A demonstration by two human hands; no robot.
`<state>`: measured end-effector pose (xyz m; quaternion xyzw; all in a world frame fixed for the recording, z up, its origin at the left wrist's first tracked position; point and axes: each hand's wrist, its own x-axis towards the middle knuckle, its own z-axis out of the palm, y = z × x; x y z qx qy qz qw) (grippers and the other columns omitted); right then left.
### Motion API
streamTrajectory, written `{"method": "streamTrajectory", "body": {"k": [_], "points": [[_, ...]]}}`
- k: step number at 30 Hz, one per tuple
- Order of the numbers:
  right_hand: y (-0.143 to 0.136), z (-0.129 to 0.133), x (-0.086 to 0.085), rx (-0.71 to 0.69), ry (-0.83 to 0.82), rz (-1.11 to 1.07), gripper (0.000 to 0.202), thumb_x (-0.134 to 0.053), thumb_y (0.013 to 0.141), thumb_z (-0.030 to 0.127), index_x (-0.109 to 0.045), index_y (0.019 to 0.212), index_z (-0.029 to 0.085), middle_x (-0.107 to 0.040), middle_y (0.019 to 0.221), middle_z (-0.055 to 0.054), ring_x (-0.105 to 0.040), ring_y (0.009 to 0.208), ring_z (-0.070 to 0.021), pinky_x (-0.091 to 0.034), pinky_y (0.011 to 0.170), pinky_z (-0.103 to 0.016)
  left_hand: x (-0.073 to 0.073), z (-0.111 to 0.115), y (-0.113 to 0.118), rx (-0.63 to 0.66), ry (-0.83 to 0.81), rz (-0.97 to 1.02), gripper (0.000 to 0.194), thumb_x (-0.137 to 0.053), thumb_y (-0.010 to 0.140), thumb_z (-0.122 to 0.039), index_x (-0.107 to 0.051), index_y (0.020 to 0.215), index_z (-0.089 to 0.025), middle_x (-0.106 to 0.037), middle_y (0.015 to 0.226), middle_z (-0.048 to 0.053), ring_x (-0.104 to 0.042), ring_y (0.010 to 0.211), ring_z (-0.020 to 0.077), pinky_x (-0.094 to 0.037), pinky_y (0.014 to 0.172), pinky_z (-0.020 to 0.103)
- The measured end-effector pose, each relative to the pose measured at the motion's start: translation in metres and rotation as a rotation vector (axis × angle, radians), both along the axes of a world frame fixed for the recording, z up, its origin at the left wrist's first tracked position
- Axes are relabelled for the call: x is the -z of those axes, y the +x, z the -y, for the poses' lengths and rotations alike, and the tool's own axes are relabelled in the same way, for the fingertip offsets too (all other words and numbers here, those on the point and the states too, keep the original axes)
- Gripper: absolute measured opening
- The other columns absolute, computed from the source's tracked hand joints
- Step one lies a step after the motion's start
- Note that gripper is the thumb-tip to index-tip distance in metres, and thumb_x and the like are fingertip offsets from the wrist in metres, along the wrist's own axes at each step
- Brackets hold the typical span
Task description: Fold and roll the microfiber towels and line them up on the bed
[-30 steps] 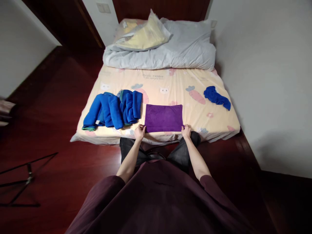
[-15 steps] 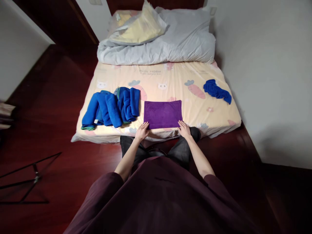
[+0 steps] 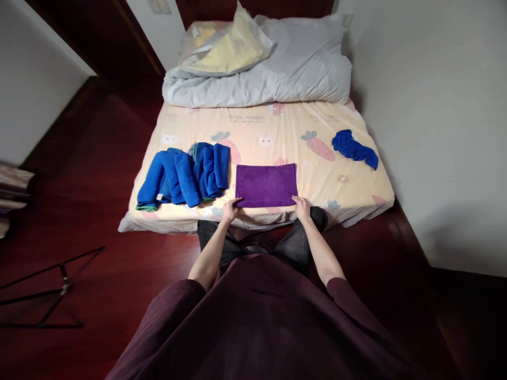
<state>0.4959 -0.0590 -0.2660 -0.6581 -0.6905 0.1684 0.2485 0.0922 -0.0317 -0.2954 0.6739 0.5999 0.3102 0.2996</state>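
Note:
A purple towel (image 3: 266, 186) lies flat as a rectangle close to the bed's front edge. At its near left corner, my left hand (image 3: 230, 209) is closed with the fingertips on the cloth. My right hand (image 3: 302, 207) pinches the near right corner in the same way. Just left of the towel lie several rolled or folded blue towels (image 3: 184, 177) with green edging, side by side. A crumpled blue cloth (image 3: 354, 149) rests farther off, toward the bed's right edge.
The bed (image 3: 253, 134) has a pale sheet printed with carrots. A grey quilt (image 3: 301, 74) and a pale yellow pillow (image 3: 233, 50) are heaped at its head. Black stand legs (image 3: 43, 290) are on the red floor at left; a white wall (image 3: 443, 121) rises at right.
My fingers, stretched over the towel's near corners before, have drawn together at its near edge. The towel has hardly moved. The whole view has shifted slightly.

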Motion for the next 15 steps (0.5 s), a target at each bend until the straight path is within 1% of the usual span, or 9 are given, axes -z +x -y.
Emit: {"method": "streamTrajectory", "body": {"k": [3,7,9,12,15], "points": [[0.012,-0.001,-0.002,0.007,-0.015,-0.11,0.056,-0.052,0.078,-0.004,-0.079,0.121,0.019,-0.076,0.126,-0.008,-0.071,0.122,-0.0229,-0.05,0.118,-0.041,-0.005,-0.005,-0.013,0.026,-0.062,0.118,0.053,-0.052,0.075,-0.011,-0.079,0.12,-0.016,-0.078,0.122,0.01,-0.071,0.12,0.0291,-0.055,0.111,0.046],[0.028,0.003,-0.005,-0.003,-0.055,-0.291,0.045,-0.056,0.079,0.004,-0.082,0.112,0.02,-0.08,0.115,-0.007,-0.074,0.113,-0.0243,-0.054,0.112,-0.042,-0.009,-0.005,-0.026,0.098,-0.108,0.178,0.041,-0.059,0.081,-0.027,-0.08,0.114,-0.015,-0.079,0.117,0.012,-0.074,0.113,0.0308,-0.059,0.102,0.045],[0.03,0.002,-0.006,0.008,-0.049,-0.391,0.039,-0.057,0.08,0.009,-0.082,0.107,0.02,-0.08,0.112,-0.007,-0.075,0.111,-0.0249,-0.055,0.11,-0.042,-0.008,-0.004,-0.024,0.098,-0.107,0.201,0.04,-0.062,0.082,-0.033,-0.079,0.113,-0.015,-0.079,0.115,0.013,-0.074,0.111,0.0309,-0.059,0.101,0.045],[0.025,-0.003,-0.005,0.029,-0.034,-0.519,0.032,-0.06,0.081,0.017,-0.081,0.104,0.018,-0.08,0.112,-0.009,-0.075,0.108,-0.0254,-0.057,0.106,-0.041,-0.004,-0.004,-0.011,0.039,-0.091,0.261,0.041,-0.063,0.082,-0.039,-0.078,0.112,-0.015,-0.079,0.114,0.013,-0.074,0.107,0.0288,-0.059,0.098,0.043],[0.017,-0.011,-0.004,0.069,-0.059,-0.57,0.029,-0.062,0.082,0.025,-0.079,0.104,0.015,-0.08,0.109,-0.011,-0.075,0.103,-0.0254,-0.059,0.1,-0.039,-0.003,-0.008,0.002,-0.008,-0.079,0.298,0.038,-0.064,0.082,-0.041,-0.078,0.108,-0.015,-0.079,0.111,0.013,-0.074,0.102,0.0269,-0.059,0.096,0.041]]}}
